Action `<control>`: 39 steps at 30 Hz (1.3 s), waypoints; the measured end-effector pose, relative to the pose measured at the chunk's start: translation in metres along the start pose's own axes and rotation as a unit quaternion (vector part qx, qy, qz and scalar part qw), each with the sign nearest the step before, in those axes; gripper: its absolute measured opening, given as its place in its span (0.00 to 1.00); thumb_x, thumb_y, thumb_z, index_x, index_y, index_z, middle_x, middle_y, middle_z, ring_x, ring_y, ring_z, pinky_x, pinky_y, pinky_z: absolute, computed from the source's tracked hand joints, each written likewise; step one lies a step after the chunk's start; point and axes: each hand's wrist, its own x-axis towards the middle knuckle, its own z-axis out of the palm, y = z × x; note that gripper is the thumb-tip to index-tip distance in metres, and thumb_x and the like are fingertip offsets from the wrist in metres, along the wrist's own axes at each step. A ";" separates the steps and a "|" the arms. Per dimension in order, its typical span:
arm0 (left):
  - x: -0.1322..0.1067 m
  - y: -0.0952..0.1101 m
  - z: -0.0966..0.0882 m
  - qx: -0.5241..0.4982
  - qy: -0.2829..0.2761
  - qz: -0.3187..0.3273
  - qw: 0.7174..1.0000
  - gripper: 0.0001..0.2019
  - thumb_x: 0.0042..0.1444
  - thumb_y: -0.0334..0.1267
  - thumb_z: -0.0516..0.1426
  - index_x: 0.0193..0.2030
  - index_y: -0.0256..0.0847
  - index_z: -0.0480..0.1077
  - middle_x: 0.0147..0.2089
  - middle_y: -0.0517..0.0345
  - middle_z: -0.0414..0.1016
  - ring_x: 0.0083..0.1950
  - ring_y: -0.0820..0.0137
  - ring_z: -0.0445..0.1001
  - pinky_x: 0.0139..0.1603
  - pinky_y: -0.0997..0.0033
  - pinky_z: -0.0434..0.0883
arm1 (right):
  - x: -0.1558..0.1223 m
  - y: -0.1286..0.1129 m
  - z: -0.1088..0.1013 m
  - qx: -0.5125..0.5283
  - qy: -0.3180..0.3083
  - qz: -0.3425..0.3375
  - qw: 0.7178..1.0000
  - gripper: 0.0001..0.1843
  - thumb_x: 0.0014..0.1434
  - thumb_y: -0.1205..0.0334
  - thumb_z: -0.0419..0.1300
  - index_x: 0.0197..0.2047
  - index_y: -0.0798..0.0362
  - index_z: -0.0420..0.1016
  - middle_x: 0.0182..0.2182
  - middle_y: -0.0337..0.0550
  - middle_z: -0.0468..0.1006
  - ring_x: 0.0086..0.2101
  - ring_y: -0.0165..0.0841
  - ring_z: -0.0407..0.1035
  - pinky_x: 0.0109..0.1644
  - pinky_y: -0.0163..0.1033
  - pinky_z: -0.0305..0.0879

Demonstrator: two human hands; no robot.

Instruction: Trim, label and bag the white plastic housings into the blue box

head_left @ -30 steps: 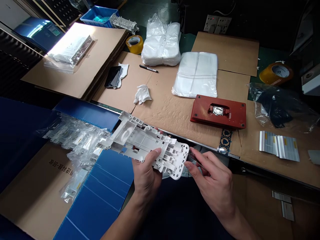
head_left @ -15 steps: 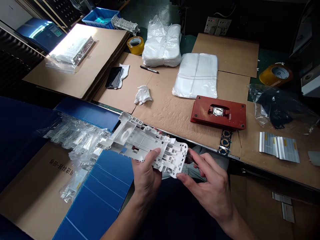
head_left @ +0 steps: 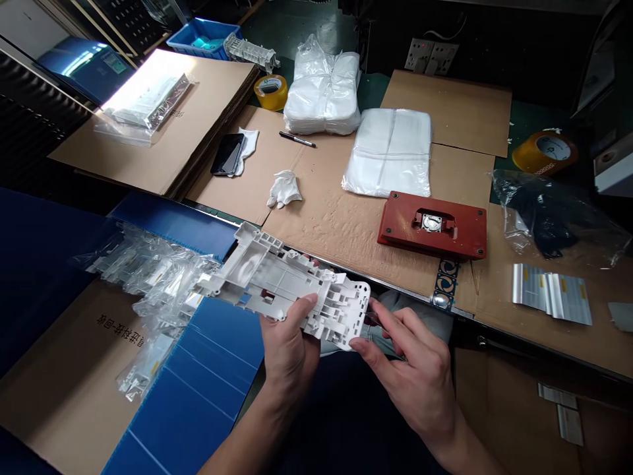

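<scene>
My left hand (head_left: 287, 346) grips a long white moulded plastic frame (head_left: 277, 280) from below, thumb on its near edge. The frame lies almost flat, pointing up-left to lower right, just in front of the table edge. My right hand (head_left: 413, 373) is at the frame's rounded right end, fingertips touching its lower corner. A thin dark tool seems pinched between the right fingers, but I cannot make it out clearly.
A red fixture block (head_left: 432, 224) sits on the cardboard-covered table (head_left: 336, 218). Behind it lie stacks of white plastic bags (head_left: 388, 152), a pen (head_left: 297, 138), a phone (head_left: 226, 154) and tape rolls (head_left: 544, 152). A blue box (head_left: 188, 389) with bagged parts (head_left: 153, 284) stands at the left.
My right hand has slid left and slightly down along the frame's right end, its fingers now under the corner. The frame and left hand have hardly moved.
</scene>
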 end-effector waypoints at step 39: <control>-0.002 -0.001 0.004 0.013 0.005 0.008 1.000 0.35 0.45 0.23 0.65 0.61 0.51 0.67 0.55 0.55 0.79 0.63 0.51 0.72 0.62 0.46 0.69 | -0.002 -0.001 0.000 -0.009 0.009 -0.013 1.000 0.13 0.64 0.57 0.64 0.47 0.57 0.81 0.27 0.42 0.72 0.26 0.29 0.67 0.30 0.34 0.64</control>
